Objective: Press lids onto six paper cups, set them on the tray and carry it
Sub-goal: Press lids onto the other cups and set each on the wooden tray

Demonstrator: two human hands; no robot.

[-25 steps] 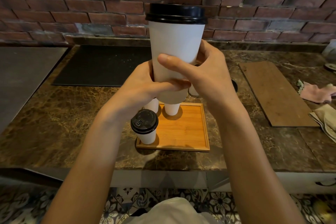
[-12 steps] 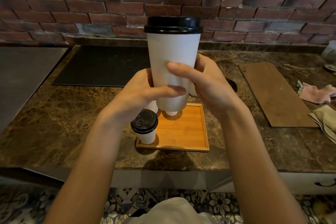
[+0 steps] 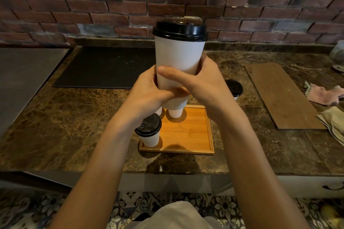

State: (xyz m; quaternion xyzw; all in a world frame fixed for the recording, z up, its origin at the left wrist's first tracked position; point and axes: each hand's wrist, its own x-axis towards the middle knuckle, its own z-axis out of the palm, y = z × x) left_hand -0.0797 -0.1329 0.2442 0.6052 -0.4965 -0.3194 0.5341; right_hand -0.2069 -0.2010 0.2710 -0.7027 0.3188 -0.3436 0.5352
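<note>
Paper cup (image 3: 178,65), lidded, clasped by left hand (image 3: 149,91) and right hand (image 3: 204,83) above tray (image 3: 188,132) holding three cups; another lidded cup (image 3: 233,89) off-tray, carrying pending

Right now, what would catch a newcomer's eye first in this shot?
A tall white paper cup with a black lid, held up at centre by the left hand and right hand. Below, a wooden tray on the marble counter carries a lidded cup at its near left corner.
</note>
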